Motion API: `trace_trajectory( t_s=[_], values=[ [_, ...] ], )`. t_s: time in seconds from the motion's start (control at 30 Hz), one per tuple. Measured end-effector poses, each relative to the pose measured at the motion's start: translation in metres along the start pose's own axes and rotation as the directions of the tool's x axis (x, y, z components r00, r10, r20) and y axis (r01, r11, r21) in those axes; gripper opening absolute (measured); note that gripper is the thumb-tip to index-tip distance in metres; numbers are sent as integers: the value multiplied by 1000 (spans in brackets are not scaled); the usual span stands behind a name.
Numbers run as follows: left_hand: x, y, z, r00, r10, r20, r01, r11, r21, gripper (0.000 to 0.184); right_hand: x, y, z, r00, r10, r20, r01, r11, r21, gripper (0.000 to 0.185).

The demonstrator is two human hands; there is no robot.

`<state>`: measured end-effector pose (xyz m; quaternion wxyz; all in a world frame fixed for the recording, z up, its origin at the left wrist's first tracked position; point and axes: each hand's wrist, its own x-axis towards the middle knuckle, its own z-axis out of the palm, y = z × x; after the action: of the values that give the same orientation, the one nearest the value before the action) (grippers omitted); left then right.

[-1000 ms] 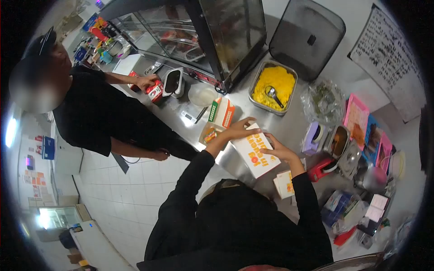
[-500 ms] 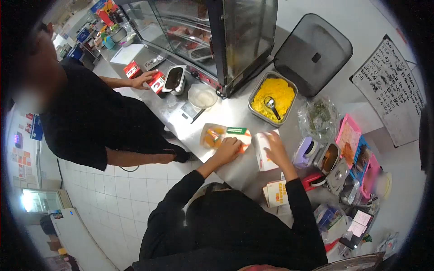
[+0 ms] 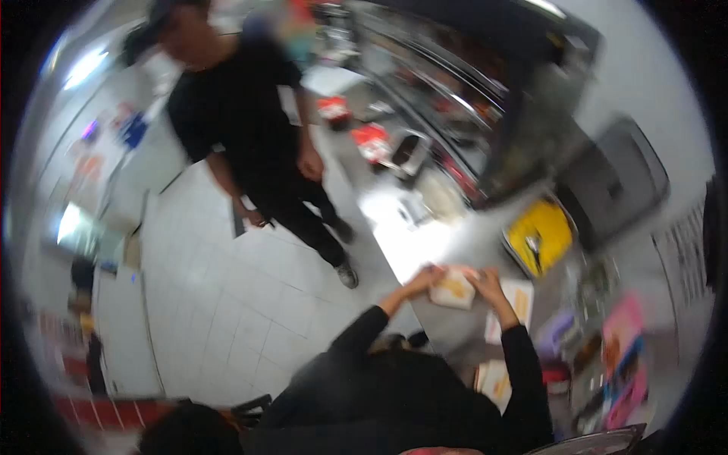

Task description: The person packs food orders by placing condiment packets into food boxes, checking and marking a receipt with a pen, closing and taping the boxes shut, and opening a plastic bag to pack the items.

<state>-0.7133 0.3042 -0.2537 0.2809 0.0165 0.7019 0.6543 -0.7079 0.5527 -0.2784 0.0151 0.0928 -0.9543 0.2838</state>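
Observation:
A small white-and-orange paper food box (image 3: 453, 293) is between my two hands at the counter's near edge. My left hand (image 3: 425, 282) grips its left upper edge, and my right hand (image 3: 487, 285) holds its right upper corner. Motion blur hides the finger detail and whatever is in the box. Just right of my right hand lies another white-and-orange food box (image 3: 520, 297). A third box (image 3: 494, 381) is partly hidden by my right sleeve. Beyond them stands a tray of yellow rice (image 3: 540, 231) with a dark spoon in it.
A glass display cabinet (image 3: 531, 144) stands at the back, with a grey lid (image 3: 618, 182) leaning beside it. Red boxes (image 3: 371, 144) and a metal container (image 3: 412, 155) line the counter. Pink baskets (image 3: 626, 326) are at right. A co-worker (image 3: 243, 114) stands at left.
My view has swung left. My right hand has moved from the right-hand box to the box at my left hand. The co-worker's hand has left the red box, and they stand farther back.

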Motion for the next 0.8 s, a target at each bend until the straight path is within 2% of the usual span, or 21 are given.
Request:
trace_trajectory(
  t_s=[0.03,0.07,0.1,0.17,0.27,0.37,0.47,0.57,0.67,0.77,0.8],
  values=[
    [18,-13,-3,993,-111,43,101,976,191,53,3,-8,-1,963,176,202,-257,818,515,55],
    [13,-9,-2,992,-112,51,111,994,19,51,-2,-29,-11,924,330,193,-381,749,542,48],
    [-2,11,2,987,-151,62,163,935,-314,48,4,-21,-5,890,376,258,-455,763,459,43],
    [19,-29,-2,969,-217,120,248,848,-469,46,2,-14,1,837,410,363,-548,633,548,42],
    [2,-19,-11,954,-267,137,300,842,-448,44,-4,-53,-23,844,369,388,-536,561,631,36],
    [-14,8,-8,970,-228,89,242,843,-480,45,-6,-64,-31,878,346,330,-478,616,626,38],
    [-21,6,-19,984,-170,-45,157,966,-207,49,-9,-52,-21,989,145,-3,-134,916,379,40],
    [-33,13,-25,996,0,-90,-4,999,-49,51,-15,-86,-48,967,229,109,-253,895,367,49],
    [-30,6,-22,988,-52,-145,44,997,-58,52,-14,-71,-31,979,204,14,-195,905,378,39],
    [-17,-4,-17,980,-167,-112,160,985,-68,53,-7,-23,13,961,270,54,-270,884,383,46],
    [-5,-19,-15,979,-197,-43,185,963,-197,57,-6,-23,13,947,305,103,-318,831,457,45]
  ],
)
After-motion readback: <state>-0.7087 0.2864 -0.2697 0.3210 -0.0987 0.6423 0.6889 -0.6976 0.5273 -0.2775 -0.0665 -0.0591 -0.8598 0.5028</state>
